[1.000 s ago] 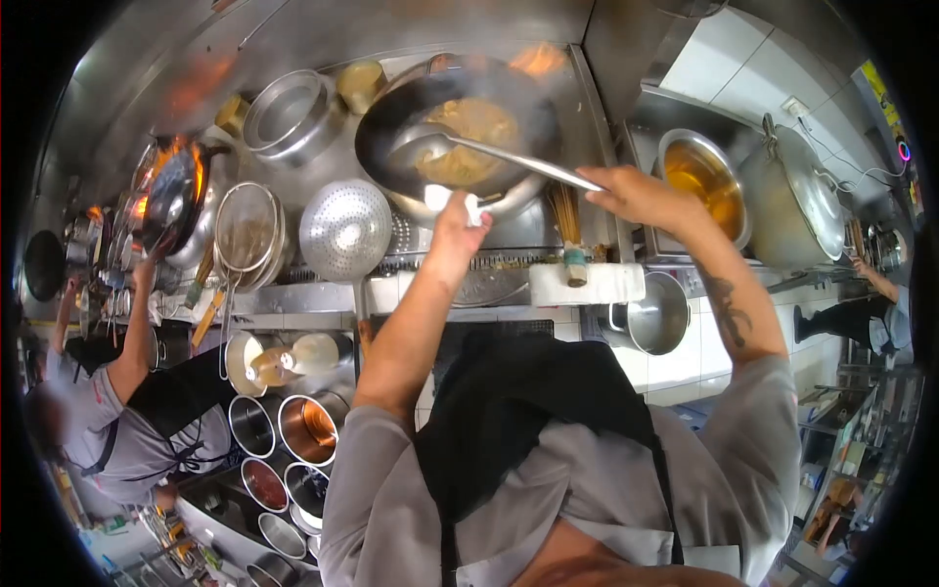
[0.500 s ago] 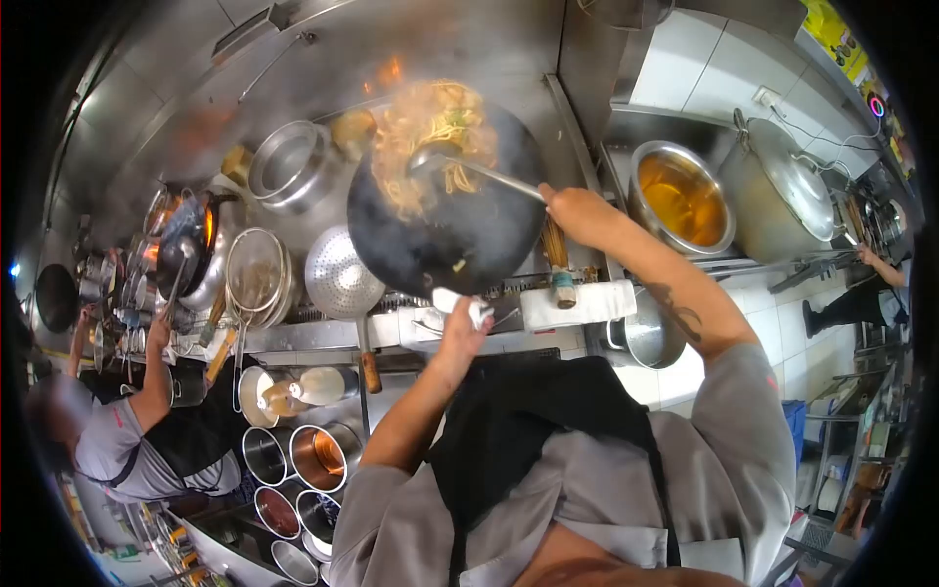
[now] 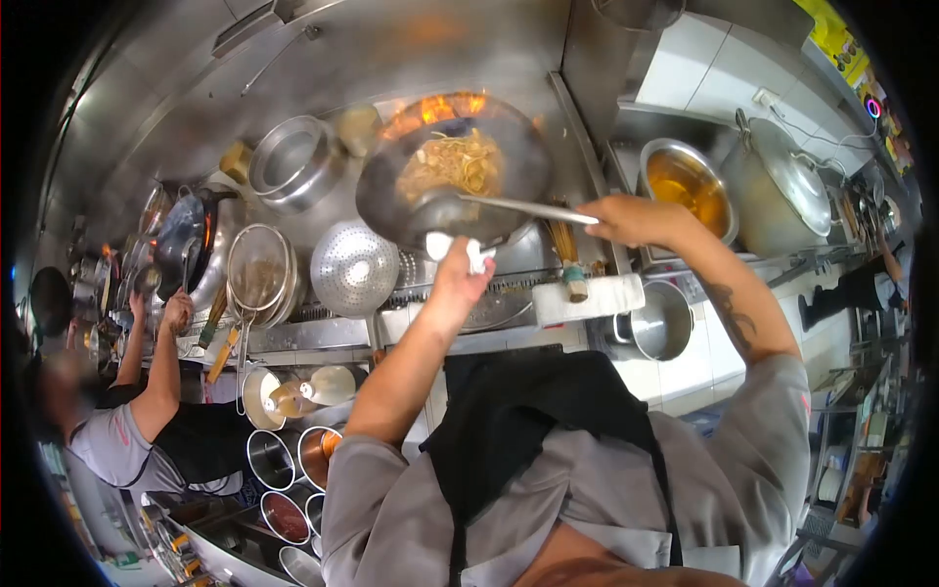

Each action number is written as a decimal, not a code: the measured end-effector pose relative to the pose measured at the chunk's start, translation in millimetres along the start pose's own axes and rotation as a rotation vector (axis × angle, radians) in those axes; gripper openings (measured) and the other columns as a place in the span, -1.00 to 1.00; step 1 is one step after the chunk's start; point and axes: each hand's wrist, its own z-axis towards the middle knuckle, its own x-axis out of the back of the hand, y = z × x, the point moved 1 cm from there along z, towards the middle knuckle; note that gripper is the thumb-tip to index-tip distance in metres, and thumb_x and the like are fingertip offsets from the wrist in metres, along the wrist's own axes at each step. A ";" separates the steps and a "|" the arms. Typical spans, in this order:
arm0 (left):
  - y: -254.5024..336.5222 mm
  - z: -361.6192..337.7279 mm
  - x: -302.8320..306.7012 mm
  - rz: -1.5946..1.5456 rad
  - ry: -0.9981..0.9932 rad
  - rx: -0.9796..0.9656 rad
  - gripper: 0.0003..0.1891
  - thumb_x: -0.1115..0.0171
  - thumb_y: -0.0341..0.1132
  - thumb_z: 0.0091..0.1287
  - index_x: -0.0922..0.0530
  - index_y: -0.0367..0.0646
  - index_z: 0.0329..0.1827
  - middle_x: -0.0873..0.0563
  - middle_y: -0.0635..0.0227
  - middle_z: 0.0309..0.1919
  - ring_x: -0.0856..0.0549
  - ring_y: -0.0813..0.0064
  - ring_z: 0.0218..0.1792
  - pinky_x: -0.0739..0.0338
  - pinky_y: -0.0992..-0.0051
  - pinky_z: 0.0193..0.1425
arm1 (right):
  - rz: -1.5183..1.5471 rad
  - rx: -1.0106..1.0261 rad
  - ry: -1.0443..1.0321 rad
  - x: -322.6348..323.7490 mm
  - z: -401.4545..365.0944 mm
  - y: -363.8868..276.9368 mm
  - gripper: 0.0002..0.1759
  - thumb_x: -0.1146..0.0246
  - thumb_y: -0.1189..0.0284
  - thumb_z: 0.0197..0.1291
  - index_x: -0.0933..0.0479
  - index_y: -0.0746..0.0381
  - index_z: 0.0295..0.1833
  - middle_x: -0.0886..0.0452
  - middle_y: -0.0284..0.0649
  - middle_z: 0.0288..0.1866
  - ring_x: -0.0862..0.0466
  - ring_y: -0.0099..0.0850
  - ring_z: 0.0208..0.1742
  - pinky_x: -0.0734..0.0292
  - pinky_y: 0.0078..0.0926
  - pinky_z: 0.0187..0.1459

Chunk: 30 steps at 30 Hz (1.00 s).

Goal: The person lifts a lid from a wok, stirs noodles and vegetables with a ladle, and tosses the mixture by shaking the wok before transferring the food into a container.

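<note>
A black wok (image 3: 514,186) with yellow noodles (image 3: 450,161) sits over an orange flame at the back of the steel range. My left hand (image 3: 458,279) grips the wok's near handle through a white cloth (image 3: 458,249). My right hand (image 3: 626,217) holds the long steel handle of a ladle (image 3: 460,207), whose bowl rests low inside the wok by the noodles.
A perforated steel strainer (image 3: 352,266) and a mesh skimmer (image 3: 256,269) lie left of the wok. A pot of amber liquid (image 3: 685,186) and a large lidded pot (image 3: 778,201) stand right. A co-worker (image 3: 147,411) tends another wok at far left. Sauce tins (image 3: 293,460) sit below.
The wok, tilted up with noodles tossed in the air half a second ago, has come back down level over the flame. My ladle now lies lower in the wok.
</note>
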 end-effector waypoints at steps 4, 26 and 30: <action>8.1 51.5 17.8 0.009 -0.058 -0.034 -0.86 -0.07 -0.27 0.35 -0.44 -0.07 -0.11 -0.59 0.34 -0.31 -0.56 0.44 -0.33 -0.45 0.48 -0.49 | -0.070 -0.026 0.103 -15.6 44.3 9.5 -0.71 -0.06 0.35 0.31 -0.43 0.32 0.02 -0.62 0.02 -0.33 -0.67 -0.16 -0.40 -0.56 -0.24 -0.34; 14.0 42.1 16.8 0.043 -0.051 -0.077 -0.90 -0.05 -0.24 0.36 -0.46 0.04 -0.14 -0.60 0.41 -0.28 -0.55 0.49 -0.34 -0.46 0.52 -0.45 | 0.032 0.035 0.047 -3.4 5.9 -12.8 -0.63 -0.09 0.34 0.30 -0.43 0.29 0.14 -0.60 0.14 -0.19 -0.62 0.05 -0.13 -0.49 -0.09 -0.06; 17.3 0.8 -6.9 0.019 -0.028 -0.020 -0.90 -0.05 -0.28 0.35 -0.45 -0.02 -0.14 -0.59 0.38 -0.26 -0.53 0.47 -0.30 -0.43 0.50 -0.43 | -0.033 0.115 0.145 -13.4 3.9 4.2 -0.67 -0.10 0.32 0.29 -0.45 0.30 0.05 -0.62 0.08 -0.21 -0.64 -0.01 -0.14 -0.51 -0.12 -0.10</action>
